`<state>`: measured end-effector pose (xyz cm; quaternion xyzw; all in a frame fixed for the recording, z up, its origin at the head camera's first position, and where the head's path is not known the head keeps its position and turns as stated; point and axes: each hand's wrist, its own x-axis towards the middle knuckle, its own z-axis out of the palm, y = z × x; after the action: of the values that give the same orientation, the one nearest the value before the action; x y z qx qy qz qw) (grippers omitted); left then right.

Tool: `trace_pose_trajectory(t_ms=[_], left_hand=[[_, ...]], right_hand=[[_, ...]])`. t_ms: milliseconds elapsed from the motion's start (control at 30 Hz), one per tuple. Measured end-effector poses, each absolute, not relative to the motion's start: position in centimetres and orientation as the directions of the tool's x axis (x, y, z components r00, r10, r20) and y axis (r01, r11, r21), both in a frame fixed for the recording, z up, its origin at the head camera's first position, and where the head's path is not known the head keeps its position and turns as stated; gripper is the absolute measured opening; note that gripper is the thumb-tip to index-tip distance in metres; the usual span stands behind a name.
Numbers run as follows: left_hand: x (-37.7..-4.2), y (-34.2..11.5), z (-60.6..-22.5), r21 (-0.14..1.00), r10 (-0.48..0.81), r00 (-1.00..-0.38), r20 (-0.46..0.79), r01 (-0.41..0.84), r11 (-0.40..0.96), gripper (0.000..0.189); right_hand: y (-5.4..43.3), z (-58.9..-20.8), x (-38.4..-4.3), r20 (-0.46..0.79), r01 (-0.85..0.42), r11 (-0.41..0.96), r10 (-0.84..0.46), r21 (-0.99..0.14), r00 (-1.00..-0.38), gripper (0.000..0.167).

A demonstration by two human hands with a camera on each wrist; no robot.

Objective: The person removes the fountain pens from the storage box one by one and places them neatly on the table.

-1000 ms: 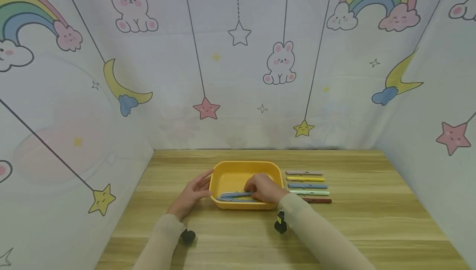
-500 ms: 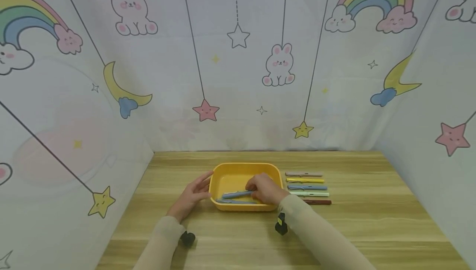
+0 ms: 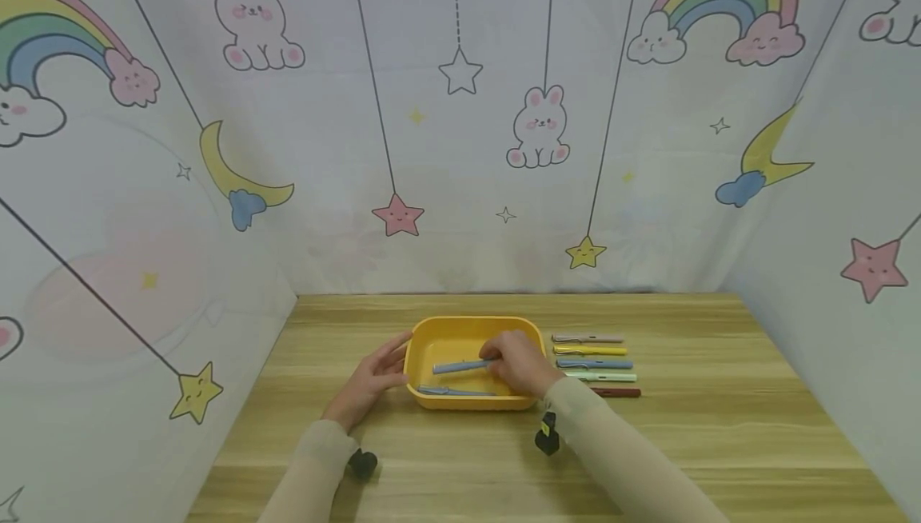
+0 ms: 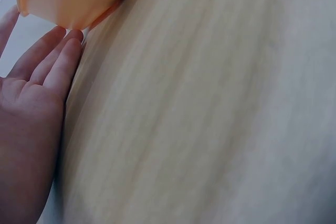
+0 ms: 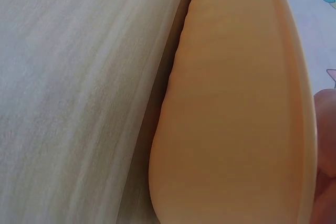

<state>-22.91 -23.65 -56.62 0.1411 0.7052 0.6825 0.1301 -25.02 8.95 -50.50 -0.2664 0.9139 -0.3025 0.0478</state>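
Observation:
A yellow rectangular basket (image 3: 471,403) sits on the wooden table. My left hand (image 3: 365,379) rests against its left side with fingers extended; the left wrist view shows those fingertips (image 4: 73,35) at the basket wall. Over the basket's right half, my right hand (image 3: 521,363) pinches a blue pen (image 3: 460,366) by its right end, the pen slanting up to the right. A second blue pen (image 3: 453,391) lies along the basket's near inner side. In the right wrist view the basket wall (image 5: 231,103) hides most of that hand.
Right of the basket, several pens lie in a column: a pinkish-grey pen (image 3: 590,339), a yellow pen (image 3: 593,351), a blue pen (image 3: 597,364), a mint pen (image 3: 612,377) and a dark red pen (image 3: 619,392). A printed curtain (image 3: 446,251) closes off the back.
My right hand has lifted the blue pen slightly and shifted it right, away from the other blue pen in the basket. The left hand stays at the basket's side.

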Motion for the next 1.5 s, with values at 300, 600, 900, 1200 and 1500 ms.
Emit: trace_pose_trajectory(t_ms=[300, 600, 900, 1200, 1500], left_hand=[[-22.9, -23.7, -56.8, 0.999, 0.376, -0.926, 0.019, 0.032, 0.027, 0.074], [-22.5, -23.6, -56.2, 0.999, 0.374, -0.927, 0.003, 0.022, 0.047, 0.074], [-22.5, -23.6, -56.2, 0.999, 0.376, -0.926, 0.010, 0.029, 0.045, 0.073], [-22.6, -23.6, -56.4, 0.999, 0.383, -0.924, 0.019, 0.034, 0.031, 0.074], [-22.9, -23.7, -56.6, 1.000, 0.388, -0.922, 0.025, 0.027, 0.001, 0.074]], right_hand=[[9.4, -50.2, -24.9, 0.099, -0.424, 0.652, -0.474, -0.628, -0.875, 0.020], [10.0, -50.2, -24.5, 0.129, -0.423, 0.615, -0.463, -0.665, -0.877, 0.026], [10.3, -49.8, -24.4, 0.152, -0.435, 0.642, -0.448, -0.631, -0.881, 0.022], [10.7, -50.0, -24.5, 0.207, -0.448, 0.636, -0.418, -0.628, -0.884, 0.017], [11.6, -49.6, -24.1, 0.239, -0.413, 0.586, -0.353, -0.697, -0.905, 0.020]])
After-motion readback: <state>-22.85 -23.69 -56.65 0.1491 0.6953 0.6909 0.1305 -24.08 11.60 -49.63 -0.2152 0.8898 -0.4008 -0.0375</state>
